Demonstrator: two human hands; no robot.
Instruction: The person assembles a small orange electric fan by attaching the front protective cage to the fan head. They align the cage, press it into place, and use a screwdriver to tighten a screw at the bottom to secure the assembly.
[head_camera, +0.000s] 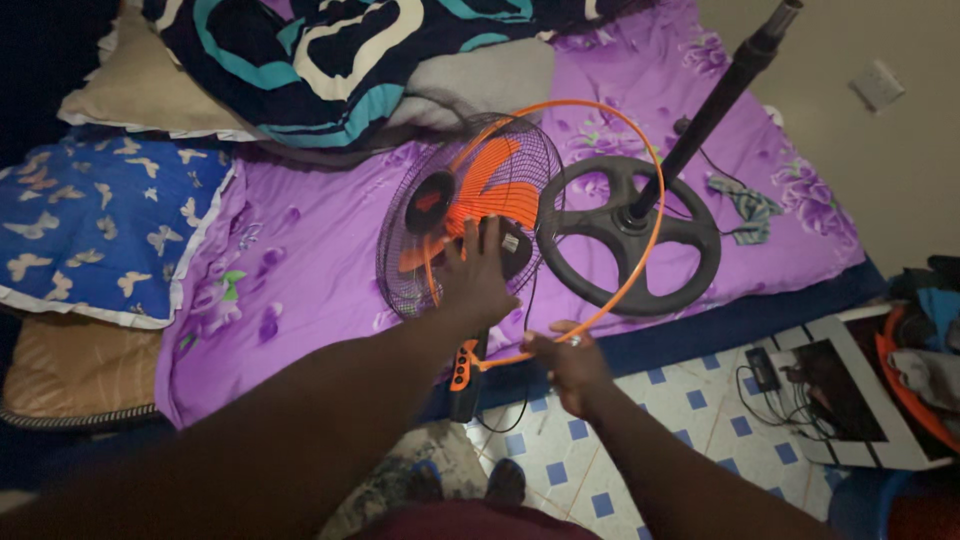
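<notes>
**Q:** Head view, nearest zone: what occupies the 6 o'clock edge?

**A:** Two bare forearms enter from 6 and 7 o'clock above a blue-and-white tiled floor (640, 440). The right hand (566, 362), just below centre, pinches the orange ring (652, 240), a thin hoop, at its lowest arc, fingers closed around it.

**Q:** And the left hand?

**A:** The left hand (478, 272), at centre, lies with fingers spread flat on the wire fan guard (410, 250), covering its lower right part. Orange blades (500, 195) show through the grille. A dark control stem (464, 375) with orange buttons hangs below the guard, over the bed edge, between the two hands.

**Q:** Middle distance?

**A:** The fan head rests on a purple floral bedsheet (300, 270). At 3 o'clock from it lies the round black spoked base (690, 265), with its black pole (715, 100) rising toward 1 o'clock. The orange ring encircles part of the guard and part of the base.

**Q:** Farthest zone?

**A:** A blue butterfly-print pillow (100, 230) lies at 9 o'clock; a dark blanket with teal and white loops (330, 60) at 12 o'clock.
</notes>
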